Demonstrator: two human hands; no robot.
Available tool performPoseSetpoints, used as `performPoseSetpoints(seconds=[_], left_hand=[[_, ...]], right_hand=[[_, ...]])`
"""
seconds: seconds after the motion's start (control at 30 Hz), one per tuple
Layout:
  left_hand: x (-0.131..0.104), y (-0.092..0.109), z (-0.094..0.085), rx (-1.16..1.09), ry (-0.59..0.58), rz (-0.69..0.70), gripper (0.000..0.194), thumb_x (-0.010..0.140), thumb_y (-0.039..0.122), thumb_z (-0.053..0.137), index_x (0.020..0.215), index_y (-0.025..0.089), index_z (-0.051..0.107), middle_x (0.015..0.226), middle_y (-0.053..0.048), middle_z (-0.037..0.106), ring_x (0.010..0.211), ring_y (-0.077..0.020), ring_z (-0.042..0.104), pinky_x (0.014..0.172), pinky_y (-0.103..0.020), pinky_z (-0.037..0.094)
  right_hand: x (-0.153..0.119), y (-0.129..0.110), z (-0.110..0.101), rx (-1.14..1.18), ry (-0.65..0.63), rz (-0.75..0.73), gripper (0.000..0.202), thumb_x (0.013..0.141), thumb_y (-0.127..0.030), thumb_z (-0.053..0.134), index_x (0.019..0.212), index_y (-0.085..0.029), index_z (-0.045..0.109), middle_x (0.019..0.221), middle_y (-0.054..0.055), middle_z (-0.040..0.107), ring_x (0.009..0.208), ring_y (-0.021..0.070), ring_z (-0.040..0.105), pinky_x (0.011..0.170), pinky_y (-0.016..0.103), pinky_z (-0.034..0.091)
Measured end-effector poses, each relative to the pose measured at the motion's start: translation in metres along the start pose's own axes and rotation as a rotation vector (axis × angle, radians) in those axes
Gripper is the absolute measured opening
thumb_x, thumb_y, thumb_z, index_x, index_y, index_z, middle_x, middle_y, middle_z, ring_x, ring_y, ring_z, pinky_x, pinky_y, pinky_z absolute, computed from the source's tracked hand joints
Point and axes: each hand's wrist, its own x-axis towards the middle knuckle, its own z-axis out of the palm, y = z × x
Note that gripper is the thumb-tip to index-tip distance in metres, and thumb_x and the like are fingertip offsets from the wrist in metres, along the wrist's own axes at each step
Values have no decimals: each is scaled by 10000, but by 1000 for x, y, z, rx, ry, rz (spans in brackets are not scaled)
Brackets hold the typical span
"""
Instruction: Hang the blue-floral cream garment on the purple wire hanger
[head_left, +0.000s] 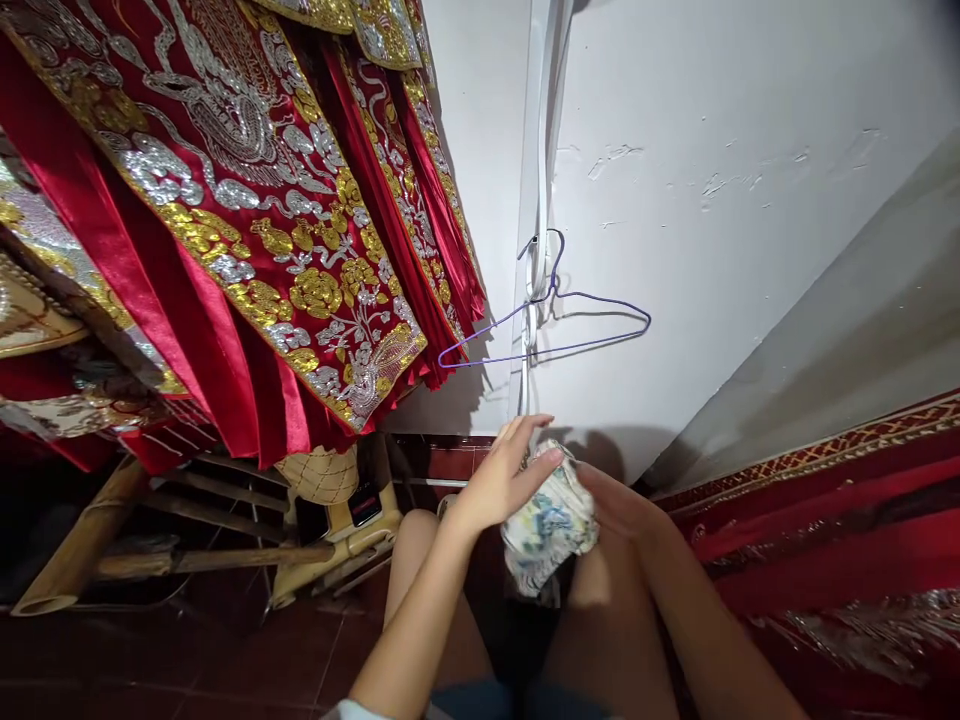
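Between my two hands, above my lap, is a bunched white cloth [551, 525] with blue, green and yellow patterning and a fringed or gathered lower edge. My left hand [504, 475] lies along its upper left side, thumb pressed on the top and the other fingers stretched out beyond it. At the right side of the cloth is my right hand [615, 505], its fingertips partly hidden behind the cloth. Above both hands, a purple wire hanger [600, 300] hangs from a white strap [538, 180] against the wall.
Red costumes with gold and silver sequins [315, 290] hang at the left. Below them stand a bamboo frame [217, 560] and a phone [366, 507]. Red trimmed fabric [847, 540] fills the lower right. A white wall [712, 240] rises ahead.
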Motion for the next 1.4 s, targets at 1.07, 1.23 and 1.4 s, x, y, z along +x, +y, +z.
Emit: performPoseSetpoints(seconds=[1.07,1.23,1.4], left_hand=[[46,-14,-134,816,35,-374,290,853,424,502,645,224,471,682,-71,606,693,-262,593,724,-399,481],[54,-23,-136,808,190,-73,192,817,320,529,672,219,454,988,-131,658,1022,-307,619,898,-408,484],[60,-4,-139,641,262,180,175,907,313,480,987,196,582,1187,-102,663,1076,-249,624,959,-366,467]], right_hand=[[7,-65,-52,-783,883,-407,213,625,-258,610,588,-212,405,601,-49,311,620,114,281,523,260,202],[14,-54,-56,-856,939,-386,250,671,-283,524,565,-232,303,571,-55,241,592,111,242,508,264,178],[20,-44,-42,-990,798,-448,184,687,-246,481,530,-232,387,524,-30,375,565,138,351,508,275,282]])
